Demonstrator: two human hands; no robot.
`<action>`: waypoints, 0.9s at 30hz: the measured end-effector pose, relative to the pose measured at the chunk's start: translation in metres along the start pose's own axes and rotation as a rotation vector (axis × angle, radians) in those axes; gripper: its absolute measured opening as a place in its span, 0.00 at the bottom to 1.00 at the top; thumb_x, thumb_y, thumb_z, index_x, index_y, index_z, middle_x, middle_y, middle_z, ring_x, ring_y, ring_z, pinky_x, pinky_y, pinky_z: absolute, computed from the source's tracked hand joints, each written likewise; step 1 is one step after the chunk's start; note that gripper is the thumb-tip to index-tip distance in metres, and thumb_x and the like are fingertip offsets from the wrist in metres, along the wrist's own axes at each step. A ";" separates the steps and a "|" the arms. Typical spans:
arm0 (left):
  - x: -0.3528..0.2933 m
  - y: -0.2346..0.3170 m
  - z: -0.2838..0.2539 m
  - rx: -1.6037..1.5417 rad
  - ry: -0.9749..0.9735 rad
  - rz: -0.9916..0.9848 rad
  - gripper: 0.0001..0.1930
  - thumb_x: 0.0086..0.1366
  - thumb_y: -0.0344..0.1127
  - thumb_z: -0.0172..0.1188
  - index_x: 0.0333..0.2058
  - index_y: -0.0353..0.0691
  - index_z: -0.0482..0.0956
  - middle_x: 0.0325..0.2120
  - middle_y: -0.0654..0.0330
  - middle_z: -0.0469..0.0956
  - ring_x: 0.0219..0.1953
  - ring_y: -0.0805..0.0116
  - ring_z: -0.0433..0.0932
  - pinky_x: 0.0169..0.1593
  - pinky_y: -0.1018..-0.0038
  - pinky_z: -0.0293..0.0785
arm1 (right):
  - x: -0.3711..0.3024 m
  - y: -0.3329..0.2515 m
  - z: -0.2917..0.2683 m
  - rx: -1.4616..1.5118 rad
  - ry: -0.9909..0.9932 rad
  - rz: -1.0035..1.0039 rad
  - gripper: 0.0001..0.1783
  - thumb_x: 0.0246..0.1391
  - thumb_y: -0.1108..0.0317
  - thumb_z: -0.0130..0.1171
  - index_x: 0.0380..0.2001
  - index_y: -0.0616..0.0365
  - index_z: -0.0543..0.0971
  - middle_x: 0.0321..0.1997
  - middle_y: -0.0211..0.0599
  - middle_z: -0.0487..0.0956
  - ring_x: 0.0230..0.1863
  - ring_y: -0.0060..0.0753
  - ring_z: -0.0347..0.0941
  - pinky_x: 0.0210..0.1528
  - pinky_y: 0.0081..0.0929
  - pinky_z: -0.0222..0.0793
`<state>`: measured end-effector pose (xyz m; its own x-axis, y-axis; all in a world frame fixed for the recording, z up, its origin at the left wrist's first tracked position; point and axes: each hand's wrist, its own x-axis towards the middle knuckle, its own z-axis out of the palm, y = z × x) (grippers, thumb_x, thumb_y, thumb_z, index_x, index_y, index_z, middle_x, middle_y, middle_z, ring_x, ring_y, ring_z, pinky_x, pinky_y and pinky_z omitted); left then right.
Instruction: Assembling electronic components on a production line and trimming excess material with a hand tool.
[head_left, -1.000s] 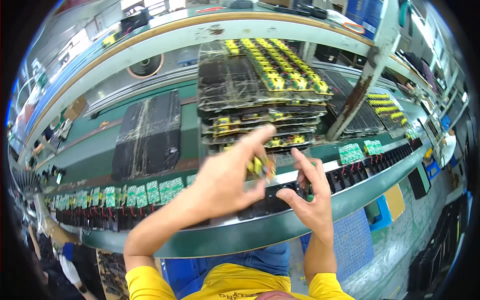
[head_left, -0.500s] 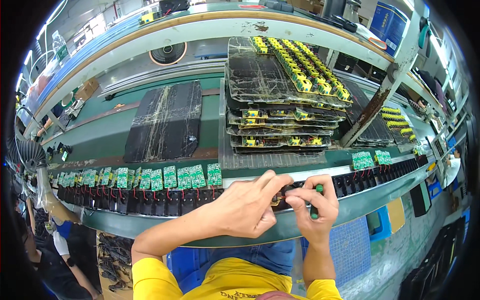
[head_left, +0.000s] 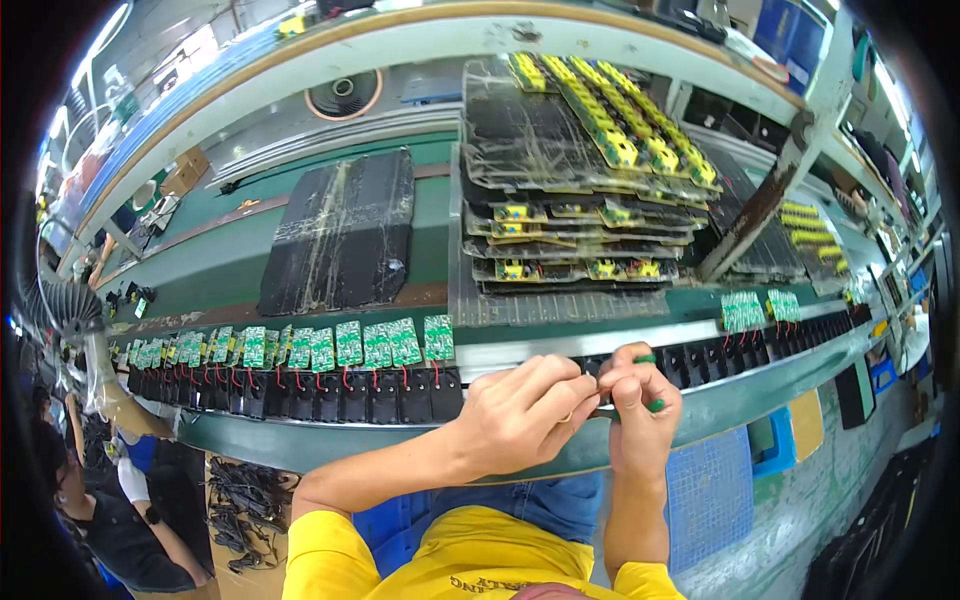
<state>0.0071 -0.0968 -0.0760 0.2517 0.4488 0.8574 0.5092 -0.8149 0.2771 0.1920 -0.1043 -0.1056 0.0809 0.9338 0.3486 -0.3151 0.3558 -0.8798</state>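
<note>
My left hand (head_left: 525, 415) and my right hand (head_left: 642, 405) meet over the row of black cases at the front edge of the bench. Two green handle ends (head_left: 655, 405) stick out of my closed right hand, like those of small pliers or cutters; the tool's head is hidden. The left fingers are pinched together against the right fingertips, and what they hold is too small and covered to name. Left of my hands, green circuit boards (head_left: 405, 342) stand along the black cases (head_left: 382, 402), with red wires running down into them.
Behind my hands rises a stack of black sheets (head_left: 515, 125) carrying yellow-and-black components. A bare black sheet (head_left: 340, 235) lies to its left. A rusty post (head_left: 755, 225) stands at the right. More green boards (head_left: 742, 312) sit right of my hands. A gloved co-worker's hand (head_left: 132, 480) shows lower left.
The view has shifted slightly, so the bench appears a little further right. My hands have drawn closer together, and the left fingers now press against the right fingertips.
</note>
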 end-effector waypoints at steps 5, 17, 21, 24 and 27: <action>0.007 -0.008 -0.026 -0.495 -0.284 -0.391 0.09 0.66 0.21 0.76 0.43 0.36 0.88 0.40 0.57 0.89 0.36 0.62 0.84 0.42 0.72 0.81 | -0.006 -0.013 -0.003 -0.016 -0.100 0.115 0.12 0.67 0.62 0.81 0.40 0.60 0.93 0.51 0.37 0.81 0.47 0.31 0.76 0.49 0.28 0.73; 0.003 -0.062 -0.034 -0.051 -0.674 -0.620 0.05 0.70 0.29 0.73 0.39 0.37 0.86 0.38 0.61 0.87 0.34 0.55 0.83 0.43 0.64 0.79 | -0.027 0.027 -0.012 -1.207 -0.210 -0.245 0.14 0.53 0.65 0.86 0.44 0.52 0.96 0.50 0.31 0.81 0.43 0.34 0.75 0.48 0.34 0.76; -0.005 -0.069 -0.026 -0.006 -0.687 -0.615 0.06 0.69 0.30 0.73 0.37 0.37 0.85 0.37 0.62 0.87 0.34 0.53 0.83 0.43 0.62 0.79 | -0.027 0.034 -0.008 -1.264 -0.240 -0.286 0.13 0.54 0.65 0.85 0.43 0.51 0.96 0.50 0.31 0.80 0.43 0.35 0.74 0.47 0.35 0.76; -0.007 -0.072 -0.023 0.023 -0.710 -0.604 0.06 0.69 0.29 0.74 0.38 0.35 0.85 0.37 0.61 0.86 0.34 0.59 0.80 0.43 0.66 0.76 | -0.028 0.036 -0.009 -1.271 -0.228 -0.296 0.13 0.54 0.65 0.85 0.43 0.50 0.96 0.51 0.31 0.80 0.43 0.35 0.74 0.47 0.35 0.75; -0.007 -0.073 -0.021 0.041 -0.722 -0.599 0.06 0.69 0.29 0.74 0.37 0.34 0.85 0.36 0.60 0.85 0.34 0.60 0.78 0.43 0.67 0.75 | -0.028 0.038 -0.009 -1.267 -0.225 -0.292 0.12 0.54 0.65 0.85 0.43 0.50 0.96 0.51 0.31 0.80 0.43 0.35 0.74 0.47 0.35 0.75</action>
<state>-0.0492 -0.0484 -0.0933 0.3810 0.9195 0.0968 0.7445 -0.3672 0.5576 0.1866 -0.1170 -0.1518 -0.2018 0.8340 0.5136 0.7949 0.4459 -0.4116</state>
